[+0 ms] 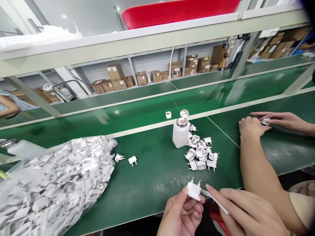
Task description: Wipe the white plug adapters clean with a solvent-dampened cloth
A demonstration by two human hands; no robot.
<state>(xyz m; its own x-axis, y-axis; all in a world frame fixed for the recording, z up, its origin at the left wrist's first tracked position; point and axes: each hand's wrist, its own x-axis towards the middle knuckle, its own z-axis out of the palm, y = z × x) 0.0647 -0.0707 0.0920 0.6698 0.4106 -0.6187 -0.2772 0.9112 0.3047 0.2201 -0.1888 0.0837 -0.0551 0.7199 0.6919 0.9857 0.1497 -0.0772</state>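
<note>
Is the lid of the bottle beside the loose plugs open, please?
Open: the lid is tilted up above the metal top.

The right hand runs off the bottom edge, its fingers hiding part of a thin white strip whose material cannot be told. The left hand is also cut off below, its thumb covering one edge of a white plug adapter. The clear plastic bag, cropped left and bottom, hides part of a white bottle. A co-worker's hand partly conceals a small white piece. Labels on the cardboard boxes are illegible.
</note>
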